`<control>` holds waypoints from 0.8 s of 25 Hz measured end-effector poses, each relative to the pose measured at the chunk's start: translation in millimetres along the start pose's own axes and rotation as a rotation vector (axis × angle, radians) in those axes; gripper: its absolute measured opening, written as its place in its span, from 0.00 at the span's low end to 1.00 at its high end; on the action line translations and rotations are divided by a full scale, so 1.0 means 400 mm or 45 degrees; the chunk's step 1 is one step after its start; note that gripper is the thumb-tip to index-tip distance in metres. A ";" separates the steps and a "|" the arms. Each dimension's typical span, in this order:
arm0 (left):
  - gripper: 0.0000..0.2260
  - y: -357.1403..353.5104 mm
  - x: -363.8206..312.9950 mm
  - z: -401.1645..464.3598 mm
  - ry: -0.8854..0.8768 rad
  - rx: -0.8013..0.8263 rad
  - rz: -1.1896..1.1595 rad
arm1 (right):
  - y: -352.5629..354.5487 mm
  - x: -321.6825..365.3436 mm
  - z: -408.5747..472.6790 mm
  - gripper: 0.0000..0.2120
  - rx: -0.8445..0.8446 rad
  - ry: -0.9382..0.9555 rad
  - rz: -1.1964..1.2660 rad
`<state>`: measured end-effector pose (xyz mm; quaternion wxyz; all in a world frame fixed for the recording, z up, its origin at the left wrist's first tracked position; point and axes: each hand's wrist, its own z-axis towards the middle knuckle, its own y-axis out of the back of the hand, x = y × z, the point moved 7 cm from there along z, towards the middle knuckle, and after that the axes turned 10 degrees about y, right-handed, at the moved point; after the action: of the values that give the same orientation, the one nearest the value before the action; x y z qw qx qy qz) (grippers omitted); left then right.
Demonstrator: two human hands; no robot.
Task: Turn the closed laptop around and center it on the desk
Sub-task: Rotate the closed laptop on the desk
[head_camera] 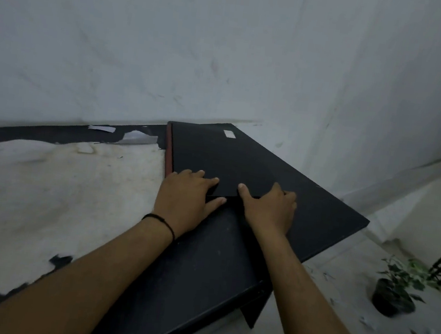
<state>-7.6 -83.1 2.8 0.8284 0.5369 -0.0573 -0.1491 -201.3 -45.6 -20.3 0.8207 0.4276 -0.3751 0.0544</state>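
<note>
Head view shows a closed black laptop lying flat toward the far right end of the desk, close to the wall. A small pale sticker sits on the lid well beyond the fingertips; whatever is printed on it is too blurred to read, and no brand mark can be made out. A reddish strip runs along the laptop's left edge, just beyond the left hand's knuckles.

Both hands rest on the laptop's near edge. The left hand lies palm down with fingers spread over the near-left corner, its thumb on the dark desk surface just below the lid. A thin black band circles that wrist. The right hand presses beside it, thumb on top of the lid and fingers curled over the edge to the right; neither hand closes around the laptop.

Far right of the right hand, on the floor, a dark pot holds a small leafy plant.
</note>
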 end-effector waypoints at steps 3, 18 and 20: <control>0.28 0.000 -0.064 0.007 0.162 0.052 0.003 | 0.031 -0.013 0.011 0.50 0.051 -0.012 -0.018; 0.31 -0.011 0.024 -0.042 -0.047 0.127 -0.006 | 0.065 0.023 -0.102 0.33 0.111 0.026 0.116; 0.32 0.000 0.071 -0.066 -0.031 0.093 -0.011 | 0.048 0.044 -0.139 0.32 0.096 0.088 0.116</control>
<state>26.1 -68.8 -10.1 0.8068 0.5651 -0.0705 -0.1572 -164.8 3.6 -15.5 0.8132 0.4384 -0.3632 0.1206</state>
